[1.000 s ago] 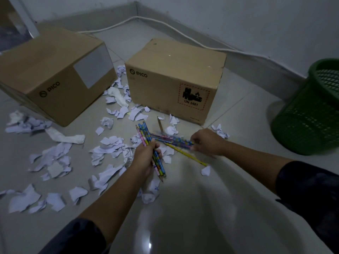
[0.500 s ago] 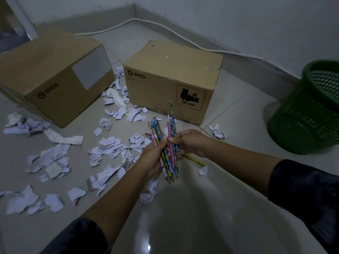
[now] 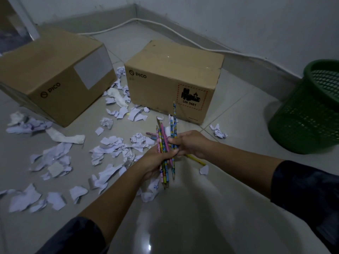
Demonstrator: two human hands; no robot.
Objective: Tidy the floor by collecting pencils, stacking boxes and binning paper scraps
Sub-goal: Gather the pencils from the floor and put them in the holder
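A bundle of colourful pencils [image 3: 166, 142] stands nearly upright between both hands at the centre of the view. My left hand [image 3: 153, 162] grips the bundle from the left, and my right hand [image 3: 190, 143] grips it from the right, fingers curled round the shafts. One yellow pencil [image 3: 196, 160] lies on the floor just under my right wrist, and a couple more pencils [image 3: 152, 135] lie behind the bundle. Torn white paper scraps [image 3: 110, 145] are strewn over the floor to the left. Two cardboard boxes stand apart: one on the left [image 3: 53, 76], one in the middle [image 3: 172, 77].
A green mesh bin [image 3: 310, 110] stands at the right, near the wall. A white cable [image 3: 183, 36] runs along the skirting behind the boxes. Bare glossy tile lies in front of me and between the middle box and the bin.
My right hand lifted its pencils off the floor and brought them over to the left hand's bunch. Both hands now hold one joined, upright bundle.
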